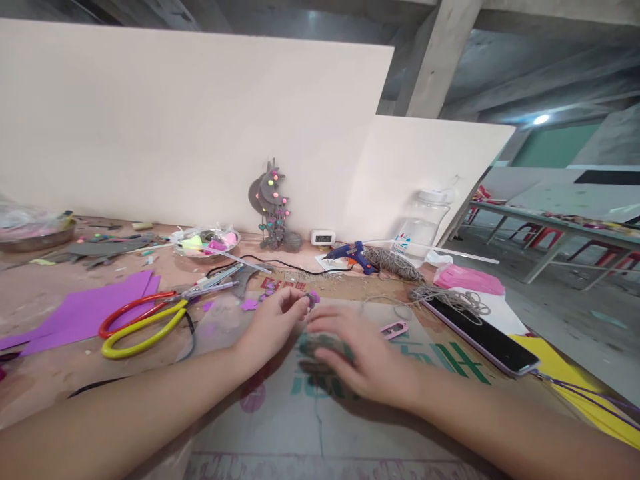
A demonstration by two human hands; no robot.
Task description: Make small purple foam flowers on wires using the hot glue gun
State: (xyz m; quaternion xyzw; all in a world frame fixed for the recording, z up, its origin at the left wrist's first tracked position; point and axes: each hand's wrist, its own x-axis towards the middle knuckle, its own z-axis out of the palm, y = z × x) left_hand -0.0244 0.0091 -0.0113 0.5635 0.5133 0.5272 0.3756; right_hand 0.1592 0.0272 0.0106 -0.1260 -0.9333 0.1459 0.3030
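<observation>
My left hand [280,317] pinches a small purple flower-shaped cutout [314,298] between thumb and fingertips, with a dark bit beside it. Close by on the right, my right hand [357,350] is curled, its fingertips near the left hand's. A blurred grey lump [327,344] shows between its fingers and thumb; I cannot make out what it is. Both hands are over a printed cardboard sheet [260,427]. More purple cutouts [250,305] lie just beyond the left hand. A pink-handled cutter [395,330] rests beyond the right hand.
Red-and-yellow-handled scissors [145,333] lie left on purple sheets [95,310]. Behind are a bowl of coloured pieces [207,241], a grey moon-shaped ornament [270,200], a small clock [323,237] and a blue glue gun [353,255]. Twine [395,262], a phone [480,333] and a jug [420,223] stand right.
</observation>
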